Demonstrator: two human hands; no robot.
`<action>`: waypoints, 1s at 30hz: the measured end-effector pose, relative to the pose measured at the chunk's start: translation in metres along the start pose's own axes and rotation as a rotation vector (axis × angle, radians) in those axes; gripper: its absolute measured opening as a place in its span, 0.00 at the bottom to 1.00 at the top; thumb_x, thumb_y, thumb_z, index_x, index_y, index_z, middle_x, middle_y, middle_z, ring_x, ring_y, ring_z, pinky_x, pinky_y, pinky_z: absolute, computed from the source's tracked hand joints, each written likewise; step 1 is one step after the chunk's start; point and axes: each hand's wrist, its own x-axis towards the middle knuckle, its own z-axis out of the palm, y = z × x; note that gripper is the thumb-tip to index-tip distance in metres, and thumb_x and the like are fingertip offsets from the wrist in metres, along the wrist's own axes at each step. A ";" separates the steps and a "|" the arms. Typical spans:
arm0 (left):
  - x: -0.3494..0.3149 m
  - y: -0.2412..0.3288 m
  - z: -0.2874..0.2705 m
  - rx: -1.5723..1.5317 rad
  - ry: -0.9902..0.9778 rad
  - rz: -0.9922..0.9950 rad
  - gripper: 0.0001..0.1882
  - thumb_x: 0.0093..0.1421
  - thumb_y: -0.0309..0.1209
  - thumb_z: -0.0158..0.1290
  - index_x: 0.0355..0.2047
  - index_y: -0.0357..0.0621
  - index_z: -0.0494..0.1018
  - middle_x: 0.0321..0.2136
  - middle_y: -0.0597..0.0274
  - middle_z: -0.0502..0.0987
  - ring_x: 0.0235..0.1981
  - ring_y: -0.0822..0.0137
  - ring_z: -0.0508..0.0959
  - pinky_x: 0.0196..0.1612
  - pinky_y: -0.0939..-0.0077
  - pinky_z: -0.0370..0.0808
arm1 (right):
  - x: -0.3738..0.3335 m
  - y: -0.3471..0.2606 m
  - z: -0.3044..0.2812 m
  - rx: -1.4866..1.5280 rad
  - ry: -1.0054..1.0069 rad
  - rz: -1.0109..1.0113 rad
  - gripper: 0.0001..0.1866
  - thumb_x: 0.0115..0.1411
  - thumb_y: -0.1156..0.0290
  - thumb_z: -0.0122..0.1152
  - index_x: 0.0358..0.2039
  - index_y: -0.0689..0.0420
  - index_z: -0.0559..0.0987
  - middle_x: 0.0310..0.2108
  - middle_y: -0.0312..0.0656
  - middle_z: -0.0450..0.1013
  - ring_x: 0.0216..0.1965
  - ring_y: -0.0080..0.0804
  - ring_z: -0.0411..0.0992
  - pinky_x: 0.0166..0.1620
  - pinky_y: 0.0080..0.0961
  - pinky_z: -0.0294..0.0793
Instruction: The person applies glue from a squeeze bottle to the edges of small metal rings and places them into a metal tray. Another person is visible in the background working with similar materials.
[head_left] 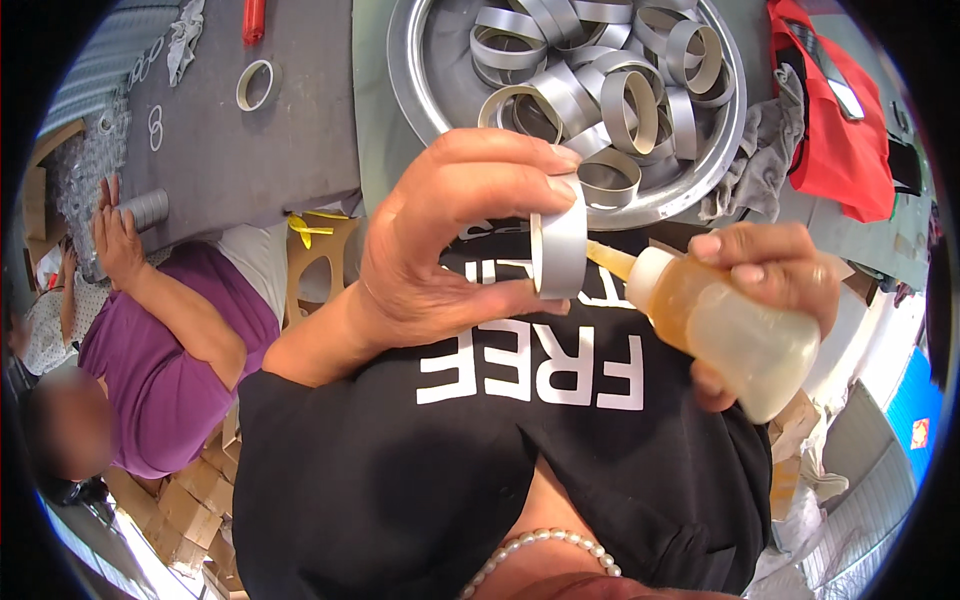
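Observation:
In front of my chest, my left hand grips a wide silver-grey ring by its edges, thumb below and fingers above. My right hand is wrapped round a translucent squeeze bottle with a white collar. The bottle is tilted, and its yellowish nozzle points at the ring's outer face; whether the tip touches cannot be made out. Cloudy, amber-tinted contents show through the bottle. Beyond my hands, a round metal basin holds many similar silver rings, piled loosely.
A red bag with a phone on it and a grey cloth lie right of the basin. On the grey table at left is a loose ring. A co-worker in purple handles a stack of grey rings.

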 end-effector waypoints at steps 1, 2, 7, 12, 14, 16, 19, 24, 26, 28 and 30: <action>0.004 -0.003 0.001 0.058 0.016 0.079 0.35 0.38 0.19 0.72 0.48 0.42 0.70 0.50 0.51 0.72 0.51 0.56 0.77 0.52 0.67 0.79 | -0.003 0.003 0.000 0.019 0.035 0.007 0.33 0.44 0.60 0.76 0.43 0.66 0.70 0.38 0.58 0.72 0.32 0.39 0.75 0.31 0.25 0.76; 0.005 -0.003 0.001 0.106 -0.011 0.123 0.34 0.39 0.19 0.71 0.48 0.42 0.70 0.50 0.50 0.72 0.51 0.53 0.77 0.52 0.64 0.78 | -0.001 0.014 -0.001 0.012 0.059 -0.037 0.33 0.46 0.55 0.72 0.43 0.67 0.69 0.37 0.57 0.71 0.31 0.39 0.74 0.32 0.25 0.74; 0.010 -0.007 0.000 0.207 -0.063 0.300 0.27 0.43 0.15 0.66 0.44 0.41 0.70 0.49 0.46 0.73 0.51 0.47 0.77 0.54 0.55 0.77 | 0.007 0.017 0.014 0.108 0.359 0.264 0.33 0.49 0.48 0.62 0.39 0.68 0.69 0.32 0.53 0.68 0.24 0.33 0.69 0.26 0.20 0.69; 0.011 -0.009 0.000 0.220 -0.084 0.386 0.26 0.45 0.16 0.66 0.44 0.41 0.70 0.49 0.45 0.72 0.50 0.45 0.77 0.51 0.55 0.78 | 0.012 0.020 0.011 0.639 0.477 0.669 0.32 0.58 0.47 0.55 0.44 0.67 0.68 0.36 0.53 0.70 0.12 0.19 0.63 0.13 0.12 0.65; 0.008 -0.009 -0.004 0.230 -0.041 0.336 0.28 0.44 0.21 0.69 0.46 0.40 0.70 0.49 0.46 0.72 0.50 0.48 0.77 0.50 0.58 0.78 | 0.007 0.034 0.007 1.066 0.521 0.710 0.31 0.63 0.47 0.52 0.48 0.67 0.70 0.36 0.54 0.74 0.15 0.20 0.67 0.12 0.13 0.64; 0.003 -0.008 -0.019 0.310 0.153 0.192 0.31 0.43 0.28 0.71 0.48 0.39 0.71 0.49 0.49 0.73 0.49 0.52 0.76 0.49 0.62 0.77 | -0.003 0.045 -0.001 1.122 0.580 0.618 0.31 0.67 0.48 0.49 0.50 0.69 0.68 0.42 0.55 0.71 0.14 0.17 0.65 0.14 0.12 0.65; -0.005 -0.015 -0.062 0.723 0.480 -0.139 0.36 0.43 0.35 0.73 0.52 0.41 0.72 0.49 0.54 0.74 0.49 0.60 0.75 0.50 0.66 0.74 | -0.013 0.045 -0.018 1.074 0.778 0.522 0.33 0.65 0.48 0.54 0.50 0.71 0.64 0.48 0.53 0.64 0.14 0.17 0.66 0.16 0.10 0.66; 0.017 -0.021 -0.080 0.987 0.508 -0.100 0.33 0.46 0.36 0.71 0.52 0.44 0.74 0.49 0.57 0.74 0.48 0.60 0.75 0.49 0.68 0.72 | -0.019 0.046 -0.032 1.031 0.769 0.414 0.33 0.63 0.48 0.56 0.48 0.72 0.68 0.46 0.53 0.66 0.13 0.15 0.64 0.17 0.09 0.64; 0.036 -0.016 -0.046 0.748 0.249 -0.075 0.35 0.43 0.35 0.72 0.53 0.43 0.73 0.47 0.58 0.75 0.46 0.62 0.75 0.50 0.67 0.72 | -0.017 0.046 -0.030 0.965 0.815 0.412 0.34 0.63 0.48 0.56 0.48 0.73 0.69 0.46 0.54 0.67 0.13 0.15 0.63 0.17 0.09 0.63; 0.056 -0.020 -0.005 0.762 0.024 0.027 0.38 0.41 0.39 0.72 0.54 0.42 0.72 0.48 0.54 0.75 0.48 0.55 0.74 0.52 0.63 0.71 | -0.016 0.044 -0.028 0.920 0.823 0.389 0.34 0.63 0.47 0.56 0.47 0.73 0.69 0.45 0.54 0.68 0.13 0.15 0.61 0.17 0.09 0.61; 0.071 -0.025 0.030 0.787 -0.030 0.026 0.41 0.40 0.42 0.71 0.54 0.38 0.71 0.50 0.51 0.71 0.50 0.51 0.71 0.53 0.61 0.69 | -0.018 0.043 -0.029 0.905 0.798 0.337 0.34 0.63 0.47 0.56 0.47 0.73 0.70 0.45 0.54 0.68 0.13 0.14 0.61 0.17 0.10 0.61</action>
